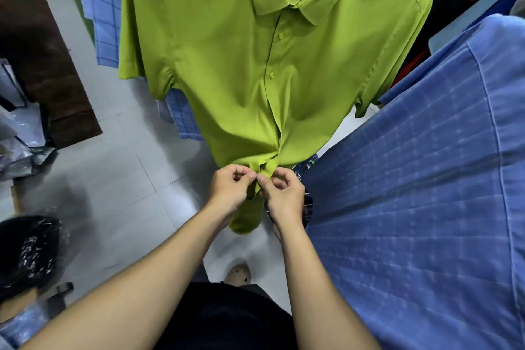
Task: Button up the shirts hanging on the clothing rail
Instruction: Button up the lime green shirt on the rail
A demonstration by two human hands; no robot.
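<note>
Green shirt (227, 65) hangs in the middle, front closed down the placket, three buttons (281, 35) visible fastened. Left hand (231, 189) and right hand (284, 193) meet at the bottom hem, fingers curled, each pinching the hem's placket edge. Blue checked shirt (412, 193) hangs just right, another blue shirt (105, 8) behind left. Brown board (42, 65) lies on the tiled floor (119, 179).

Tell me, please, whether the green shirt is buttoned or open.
Mostly buttoned: the green shirt is closed down to where left hand and right hand pinch it.
</note>
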